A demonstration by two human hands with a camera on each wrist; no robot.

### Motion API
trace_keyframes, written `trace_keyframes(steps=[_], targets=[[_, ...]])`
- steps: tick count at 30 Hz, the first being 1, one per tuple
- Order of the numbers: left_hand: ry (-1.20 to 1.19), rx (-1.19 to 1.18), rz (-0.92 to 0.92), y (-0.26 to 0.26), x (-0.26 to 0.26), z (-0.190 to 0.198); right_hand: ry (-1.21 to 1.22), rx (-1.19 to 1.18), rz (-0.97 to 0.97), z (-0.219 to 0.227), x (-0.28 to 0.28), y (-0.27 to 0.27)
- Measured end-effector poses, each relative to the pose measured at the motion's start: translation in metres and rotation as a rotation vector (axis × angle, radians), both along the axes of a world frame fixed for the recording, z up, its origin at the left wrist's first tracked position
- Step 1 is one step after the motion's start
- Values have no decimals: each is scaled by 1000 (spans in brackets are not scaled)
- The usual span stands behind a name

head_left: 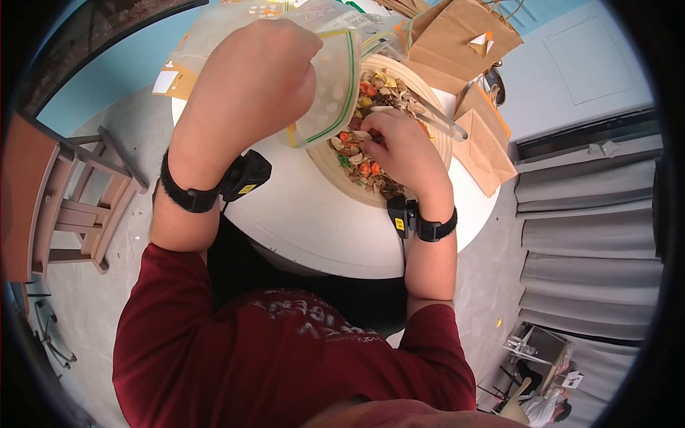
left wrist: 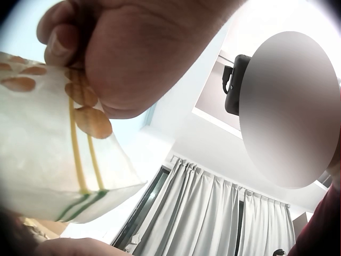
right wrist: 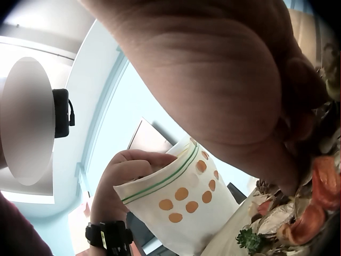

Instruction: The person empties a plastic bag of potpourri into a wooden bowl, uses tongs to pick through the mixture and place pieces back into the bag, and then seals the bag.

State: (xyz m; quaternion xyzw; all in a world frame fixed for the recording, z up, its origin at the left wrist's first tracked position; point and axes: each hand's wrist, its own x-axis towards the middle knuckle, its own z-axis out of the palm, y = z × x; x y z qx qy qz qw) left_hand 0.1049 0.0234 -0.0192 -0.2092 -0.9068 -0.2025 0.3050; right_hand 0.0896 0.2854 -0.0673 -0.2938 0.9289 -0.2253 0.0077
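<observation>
A translucent zip bag (head_left: 332, 93) with a green and yellow seal and orange dots hangs from my left hand (head_left: 260, 82), which pinches its edge; in the right wrist view the bag (right wrist: 186, 200) has its mouth facing up and left. My right hand (head_left: 410, 153) reaches into the mixed dried pieces (head_left: 371, 171) on a round woven tray (head_left: 335, 175), fingers curled down among them. Orange-red slices and a green sprig lie beside those fingers. Whether the fingertips pinch a piece is hidden in all views.
Metal tongs (head_left: 446, 125) lie across the tray's right side. Brown paper bags (head_left: 485, 150) stand right and behind. More clear bags (head_left: 221, 36) lie at the back left of the white round table (head_left: 300, 228). A wooden chair (head_left: 93, 207) stands at left.
</observation>
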Motion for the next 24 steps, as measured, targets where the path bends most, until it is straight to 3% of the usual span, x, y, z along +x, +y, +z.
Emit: trace_keyframes(steps=[7,13,16,24], targets=[[-40,3,-7,4,2,0,-69,-32,-98,5,1,1],[-72,-24,3,7,5,2,97,-55,36,-6,-1,1],[-71,-39,1,8,5,3,-14,-24,15,0,0,-1],[-79,-41,-11,11,6,3,-4,-49,-108,4,2,2]])
